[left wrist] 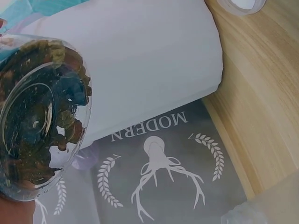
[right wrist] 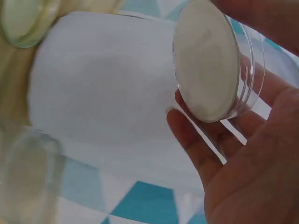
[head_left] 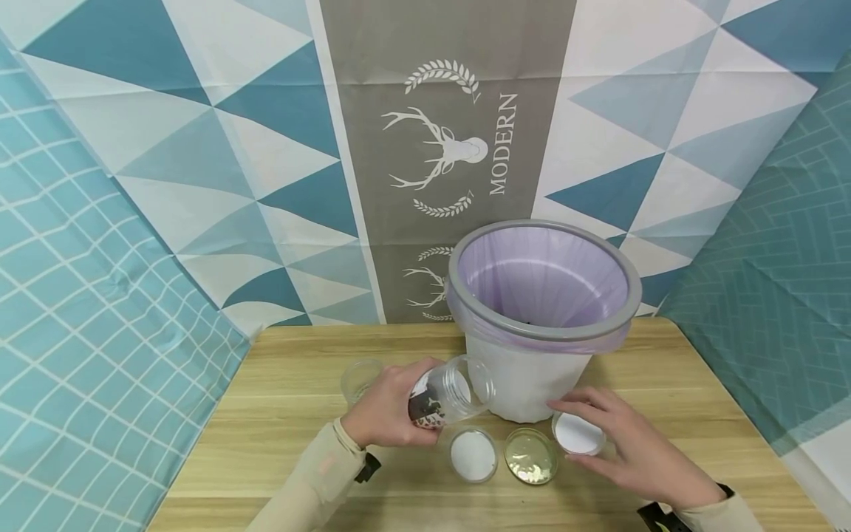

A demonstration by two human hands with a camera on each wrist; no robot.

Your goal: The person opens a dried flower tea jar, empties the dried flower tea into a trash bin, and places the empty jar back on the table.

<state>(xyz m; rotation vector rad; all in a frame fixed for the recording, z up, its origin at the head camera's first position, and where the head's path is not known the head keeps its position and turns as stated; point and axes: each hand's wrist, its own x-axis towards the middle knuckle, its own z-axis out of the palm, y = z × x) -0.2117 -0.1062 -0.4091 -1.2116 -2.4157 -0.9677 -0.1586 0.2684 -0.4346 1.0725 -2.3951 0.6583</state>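
Observation:
My left hand [head_left: 394,408] grips a clear plastic jar [head_left: 459,391], tilted with its mouth toward the right, beside the bin. Through the jar's base in the left wrist view, dark brown and greenish pieces [left wrist: 70,123] show inside. My right hand [head_left: 614,443] holds a shallow clear round piece with a white disc face [head_left: 578,434] between thumb and fingers, in front of the bin. That same white disc [right wrist: 205,60] fills the upper right of the right wrist view. On the table between the hands lie a white round lid [head_left: 473,456] and a gold round lid [head_left: 530,456].
A white bin [head_left: 518,384] with a grey rim and purple liner stands at the table's back right. Another clear round container [head_left: 362,377] is partly hidden behind my left hand. Patterned cloth [head_left: 286,148] hangs behind the wooden table [head_left: 266,414].

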